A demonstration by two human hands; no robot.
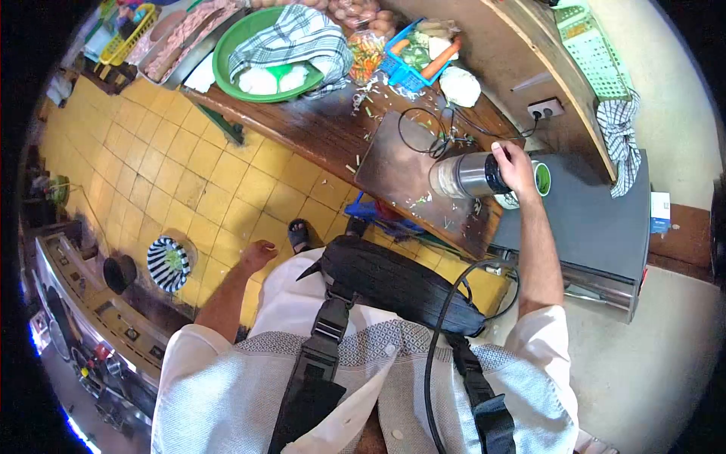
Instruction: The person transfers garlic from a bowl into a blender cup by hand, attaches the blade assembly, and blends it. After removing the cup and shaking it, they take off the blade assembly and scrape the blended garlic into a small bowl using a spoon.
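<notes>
My right hand (514,166) is wrapped round the black-banded end of a metal cylinder that looks like a blender jar (470,175). The cylinder's pale end is over a dark cutting board (393,163) strewn with vegetable scraps. Just beyond my right hand is a pale cup with a green inside (541,179). My left hand (259,255) hangs low by my side over the yellow tiled floor. Its fingers are loosely bent and apart, and nothing shows in them.
A black cord (412,113) loops on the wooden counter (302,129) near a wall socket (546,110). Further along are a blue basket of vegetables (397,69), a cabbage (460,86) and a green basin (224,64) with a checked cloth. A striped bin (157,265) stands on the floor.
</notes>
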